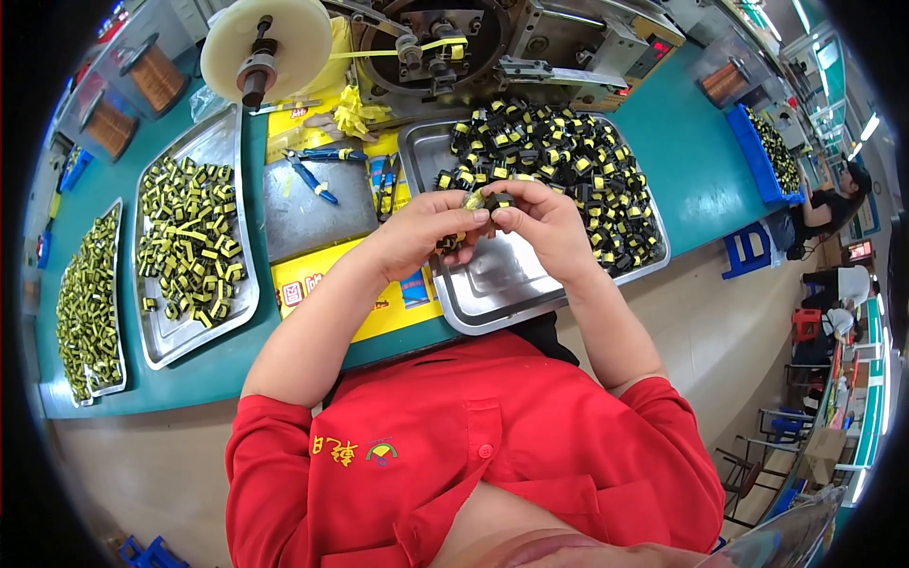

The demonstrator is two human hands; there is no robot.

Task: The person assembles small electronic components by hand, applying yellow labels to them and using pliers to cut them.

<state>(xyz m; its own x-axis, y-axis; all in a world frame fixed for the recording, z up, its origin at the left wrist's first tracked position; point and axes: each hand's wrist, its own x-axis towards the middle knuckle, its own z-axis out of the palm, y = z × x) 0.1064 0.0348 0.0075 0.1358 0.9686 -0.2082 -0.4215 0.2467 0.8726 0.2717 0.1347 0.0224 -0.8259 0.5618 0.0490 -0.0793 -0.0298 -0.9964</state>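
Over a steel tray (492,298) my two hands come together, fingers bent in a pinch. My left hand (421,232) grips a small yellow-wrapped coil (473,201) by its fingertips. Further black and yellow bits (449,243) show under that thumb; whether they are in the palm or in the tray I cannot tell. A dark core piece (500,200) is pinched in my right hand (549,232), right against the coil. Fingers partly hide both pieces. Behind and to the right, the tray is heaped with black and yellow transformers (578,156).
Blue-handled pliers (312,175) lie on a grey metal plate (322,218) left of the tray. Two more trays (170,348) (115,383) hold yellow-wrapped coils. A taping machine (445,57) with a white reel (270,47) stands behind. Another person (838,204) sits far right beside a blue bin (757,166).
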